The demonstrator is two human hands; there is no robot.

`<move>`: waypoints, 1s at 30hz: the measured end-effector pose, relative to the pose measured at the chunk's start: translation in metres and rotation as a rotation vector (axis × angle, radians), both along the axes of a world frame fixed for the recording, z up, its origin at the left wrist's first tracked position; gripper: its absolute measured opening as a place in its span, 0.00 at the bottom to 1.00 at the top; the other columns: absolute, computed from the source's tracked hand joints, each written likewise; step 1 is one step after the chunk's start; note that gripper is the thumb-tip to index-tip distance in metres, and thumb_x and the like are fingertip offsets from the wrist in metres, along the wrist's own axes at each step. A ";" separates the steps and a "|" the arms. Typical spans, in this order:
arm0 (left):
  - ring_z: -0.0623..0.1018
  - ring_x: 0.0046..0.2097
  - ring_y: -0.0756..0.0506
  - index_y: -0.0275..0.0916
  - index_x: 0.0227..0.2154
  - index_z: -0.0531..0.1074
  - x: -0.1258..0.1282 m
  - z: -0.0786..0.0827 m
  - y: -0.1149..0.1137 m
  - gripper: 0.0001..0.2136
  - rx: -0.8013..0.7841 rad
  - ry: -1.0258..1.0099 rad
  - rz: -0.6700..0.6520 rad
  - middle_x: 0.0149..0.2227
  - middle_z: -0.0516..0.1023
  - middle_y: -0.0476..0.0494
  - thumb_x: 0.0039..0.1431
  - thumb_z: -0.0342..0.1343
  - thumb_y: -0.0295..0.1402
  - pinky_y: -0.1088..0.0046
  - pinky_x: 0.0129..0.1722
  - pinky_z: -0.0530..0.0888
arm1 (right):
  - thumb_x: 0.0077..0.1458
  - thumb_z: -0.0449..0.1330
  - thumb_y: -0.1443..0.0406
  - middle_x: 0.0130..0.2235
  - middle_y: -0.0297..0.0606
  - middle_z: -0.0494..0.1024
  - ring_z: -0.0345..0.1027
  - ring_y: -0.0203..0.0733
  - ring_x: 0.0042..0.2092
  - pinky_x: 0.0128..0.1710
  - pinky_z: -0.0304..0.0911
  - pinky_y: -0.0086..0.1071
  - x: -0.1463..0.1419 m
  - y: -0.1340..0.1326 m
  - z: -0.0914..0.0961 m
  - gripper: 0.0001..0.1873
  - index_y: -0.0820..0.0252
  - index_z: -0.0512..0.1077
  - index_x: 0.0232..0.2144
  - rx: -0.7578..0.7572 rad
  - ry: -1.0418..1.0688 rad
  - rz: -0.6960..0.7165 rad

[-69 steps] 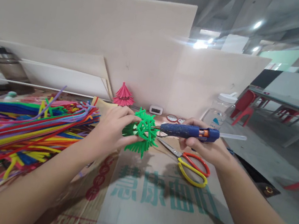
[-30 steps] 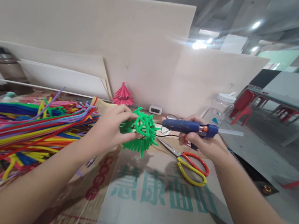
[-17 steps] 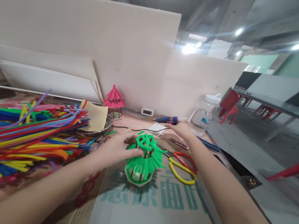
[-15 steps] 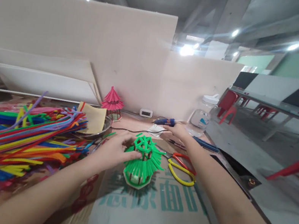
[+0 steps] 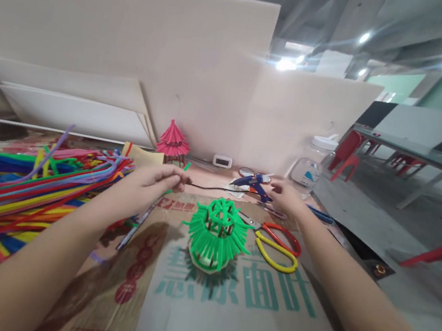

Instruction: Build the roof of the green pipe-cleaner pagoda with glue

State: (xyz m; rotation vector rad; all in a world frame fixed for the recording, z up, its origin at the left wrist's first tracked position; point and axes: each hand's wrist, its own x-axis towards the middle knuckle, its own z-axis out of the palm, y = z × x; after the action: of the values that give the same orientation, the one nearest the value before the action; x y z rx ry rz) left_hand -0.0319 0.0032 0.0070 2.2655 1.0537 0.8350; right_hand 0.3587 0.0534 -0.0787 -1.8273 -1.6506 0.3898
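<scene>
A green pipe-cleaner pavilion [image 5: 215, 233] stands upright on the printed cardboard sheet [image 5: 229, 315], with neither hand touching it. Up and to its left is my left hand [image 5: 154, 179], fingers pinched on a short green pipe-cleaner piece [image 5: 187, 166]. My right hand [image 5: 288, 195] reaches to the back of the table with its fingers loosely apart, holding nothing. It is just right of the blue glue gun [image 5: 254, 183], which rests on the table with its black cord trailing left.
A big heap of coloured pipe cleaners [image 5: 21, 181] fills the left side. Red-and-yellow scissors [image 5: 275, 246] lie right of the green pavilion. A pink pavilion [image 5: 173, 140], a small white clock [image 5: 222, 160] and a clear bottle [image 5: 308, 169] stand by the back board.
The green pavilion went from my left hand down onto the cardboard. My right hand set the glue gun at the back and let go. My left hand rose and pinched a green piece.
</scene>
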 end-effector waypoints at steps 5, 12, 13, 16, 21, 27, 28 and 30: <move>0.80 0.38 0.45 0.39 0.45 0.66 0.025 0.013 -0.027 0.09 0.074 -0.134 0.040 0.34 0.79 0.46 0.65 0.50 0.35 0.69 0.40 0.75 | 0.59 0.58 0.62 0.43 0.52 0.82 0.75 0.54 0.45 0.47 0.66 0.46 0.008 -0.040 0.046 0.15 0.68 0.79 0.41 0.229 -0.052 -0.183; 0.81 0.39 0.47 0.40 0.43 0.76 0.061 0.041 -0.048 0.08 0.232 0.061 -0.041 0.38 0.83 0.48 0.63 0.55 0.29 0.74 0.39 0.73 | 0.63 0.60 0.61 0.41 0.38 0.84 0.77 0.41 0.39 0.40 0.69 0.34 -0.084 -0.122 0.117 0.12 0.55 0.78 0.46 0.658 -0.163 0.402; 0.81 0.39 0.47 0.40 0.42 0.77 0.063 0.042 -0.049 0.08 0.267 0.065 -0.048 0.39 0.84 0.49 0.62 0.55 0.28 0.74 0.39 0.73 | 0.63 0.60 0.62 0.42 0.38 0.84 0.77 0.40 0.39 0.40 0.68 0.33 -0.095 -0.129 0.119 0.12 0.55 0.77 0.47 0.684 -0.231 0.468; 0.81 0.37 0.49 0.40 0.42 0.78 0.064 0.040 -0.053 0.08 0.336 0.035 -0.049 0.38 0.84 0.50 0.63 0.55 0.28 0.77 0.38 0.74 | 0.65 0.59 0.65 0.42 0.37 0.84 0.76 0.40 0.41 0.40 0.67 0.33 -0.109 -0.136 0.112 0.12 0.54 0.76 0.49 0.783 -0.380 0.559; 0.80 0.38 0.51 0.40 0.44 0.78 0.058 0.028 -0.055 0.09 0.399 -0.034 -0.062 0.41 0.84 0.51 0.64 0.57 0.28 0.79 0.40 0.74 | 0.65 0.59 0.67 0.36 0.35 0.83 0.75 0.39 0.38 0.40 0.65 0.32 -0.109 -0.127 0.096 0.09 0.54 0.77 0.45 0.845 -0.411 0.550; 0.80 0.37 0.50 0.40 0.41 0.79 0.051 0.015 -0.041 0.06 0.429 0.011 -0.064 0.39 0.84 0.50 0.64 0.58 0.29 0.77 0.42 0.74 | 0.61 0.64 0.67 0.29 0.34 0.80 0.71 0.36 0.32 0.34 0.62 0.30 -0.109 -0.122 0.091 0.05 0.61 0.75 0.31 0.724 -0.315 0.476; 0.80 0.37 0.50 0.40 0.40 0.79 0.049 0.013 -0.039 0.06 0.426 0.024 -0.059 0.38 0.83 0.50 0.65 0.58 0.30 0.77 0.42 0.74 | 0.61 0.64 0.67 0.30 0.34 0.80 0.71 0.36 0.32 0.34 0.62 0.29 -0.108 -0.122 0.091 0.04 0.61 0.75 0.32 0.690 -0.299 0.478; 0.79 0.37 0.49 0.39 0.37 0.79 0.045 0.010 -0.035 0.06 0.412 0.050 -0.035 0.36 0.83 0.50 0.66 0.56 0.32 0.76 0.41 0.73 | 0.61 0.62 0.69 0.31 0.33 0.80 0.72 0.35 0.33 0.34 0.62 0.29 -0.105 -0.122 0.089 0.03 0.61 0.75 0.33 0.603 -0.274 0.470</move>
State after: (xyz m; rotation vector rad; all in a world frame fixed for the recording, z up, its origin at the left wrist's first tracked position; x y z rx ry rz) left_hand 0.0132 -0.0321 0.0172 2.6467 0.9253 1.0650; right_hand 0.2541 -0.0689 0.0108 -1.0758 -2.0980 -0.1726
